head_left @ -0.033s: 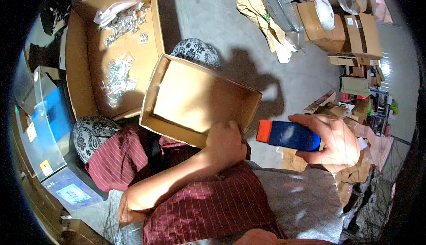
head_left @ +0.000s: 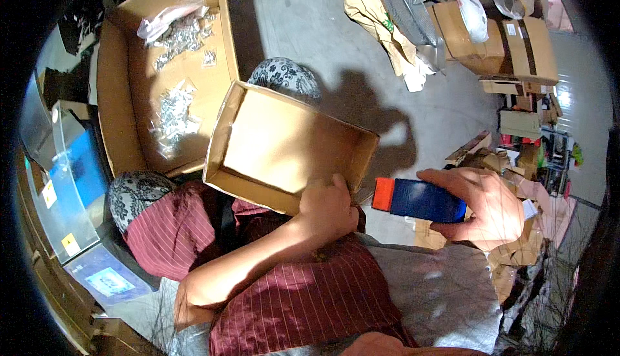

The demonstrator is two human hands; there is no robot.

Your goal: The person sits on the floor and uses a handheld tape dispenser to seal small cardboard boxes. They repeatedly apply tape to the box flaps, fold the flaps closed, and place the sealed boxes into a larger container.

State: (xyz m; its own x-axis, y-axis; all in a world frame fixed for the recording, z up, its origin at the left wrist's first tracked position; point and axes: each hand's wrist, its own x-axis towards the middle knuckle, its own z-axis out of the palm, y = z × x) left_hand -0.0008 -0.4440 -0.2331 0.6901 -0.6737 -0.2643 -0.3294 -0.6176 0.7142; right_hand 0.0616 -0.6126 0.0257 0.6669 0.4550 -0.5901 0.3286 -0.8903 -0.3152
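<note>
My left hand (head_left: 328, 209) is closed on the near wall of a small open cardboard box (head_left: 278, 133), its fingers bent over the edge. The box is tilted in front of my knees and only bare cardboard shows inside. To the right, my right hand (head_left: 487, 207) grips a dark blue block-shaped thing with an orange-red end (head_left: 420, 200); its kind I cannot make out. That end points left, toward the box, with a gap between them. A larger cardboard box (head_left: 216, 46) at the left holds clear bags of small metal parts (head_left: 175, 117).
Blue and clear plastic bins (head_left: 106, 278) stand along the left edge. At the back right are a crumpled brown paper bag (head_left: 381, 20) and closed cardboard boxes (head_left: 529, 49). Loose cardboard pieces (head_left: 523, 246) are heaped at the right. Grey floor (head_left: 297, 20) shows behind the small box.
</note>
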